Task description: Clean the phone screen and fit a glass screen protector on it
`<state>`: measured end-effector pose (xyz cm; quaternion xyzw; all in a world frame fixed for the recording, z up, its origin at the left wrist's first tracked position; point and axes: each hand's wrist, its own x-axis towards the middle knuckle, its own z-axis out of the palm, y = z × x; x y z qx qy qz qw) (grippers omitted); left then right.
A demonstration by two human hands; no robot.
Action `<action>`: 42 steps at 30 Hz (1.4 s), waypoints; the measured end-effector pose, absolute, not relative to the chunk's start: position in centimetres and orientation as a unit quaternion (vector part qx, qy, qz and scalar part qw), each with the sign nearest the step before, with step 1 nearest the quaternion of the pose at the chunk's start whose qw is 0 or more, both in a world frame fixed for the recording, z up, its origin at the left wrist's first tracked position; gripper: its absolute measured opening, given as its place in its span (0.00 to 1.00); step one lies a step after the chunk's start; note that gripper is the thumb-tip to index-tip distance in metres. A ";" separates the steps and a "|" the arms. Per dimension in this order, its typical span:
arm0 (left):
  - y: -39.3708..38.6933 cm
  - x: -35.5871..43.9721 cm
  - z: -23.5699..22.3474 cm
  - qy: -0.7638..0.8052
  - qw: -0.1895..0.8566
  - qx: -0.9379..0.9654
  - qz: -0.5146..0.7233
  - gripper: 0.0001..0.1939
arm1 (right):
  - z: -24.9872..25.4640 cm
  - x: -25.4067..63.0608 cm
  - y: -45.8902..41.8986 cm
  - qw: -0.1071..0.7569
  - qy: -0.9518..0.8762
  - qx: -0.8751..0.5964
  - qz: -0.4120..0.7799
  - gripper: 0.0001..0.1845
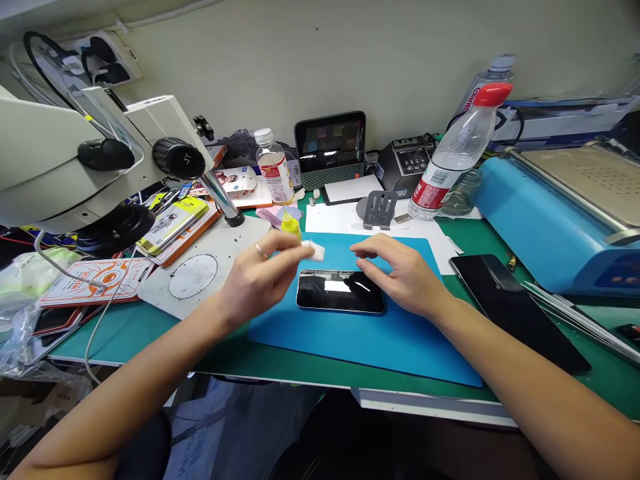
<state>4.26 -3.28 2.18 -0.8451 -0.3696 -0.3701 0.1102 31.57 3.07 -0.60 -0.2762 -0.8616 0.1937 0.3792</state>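
A black smartphone [340, 291] lies flat, screen up, on a blue work mat [365, 333]. My left hand [260, 277] hovers just left of and above the phone, its fingers pinched on a small white wipe [315, 251]. A ring shows on one finger. My right hand [400, 273] rests at the phone's right end, fingers curled down onto its top edge and the mat, steadying it.
A microscope [100, 160] stands at left over a white base plate [193, 277]. A small yellow bottle [291, 223], a grey phone stand [380, 209], plastic water bottles [455, 157], a blue laminating machine [555, 213] and a second black phone [515, 310] surround the mat.
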 end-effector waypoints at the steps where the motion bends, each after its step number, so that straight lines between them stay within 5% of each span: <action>1: -4.3 4.1 1.8 -0.354 0.097 -0.868 -0.335 0.17 | -0.6 31.6 3.0 0.378 -0.863 -0.275 0.191 0.09; 4: -7.1 3.8 0.2 -0.328 0.031 -0.928 -0.177 0.23 | -0.6 31.7 3.0 0.375 -0.866 -0.274 0.186 0.10; 11: -7.9 5.5 -2.0 -0.452 -0.047 -0.889 -0.054 0.47 | -0.8 31.9 3.1 0.376 -0.871 -0.270 0.165 0.10; 28: -8.6 8.4 -1.3 -0.560 -0.016 -0.826 -0.061 0.59 | -1.2 31.7 3.2 0.332 -0.877 -0.291 0.191 0.14; 42: -8.4 8.3 -1.2 -0.590 -0.001 -0.806 -0.051 0.55 | -1.3 32.0 3.3 0.307 -0.878 -0.303 0.209 0.16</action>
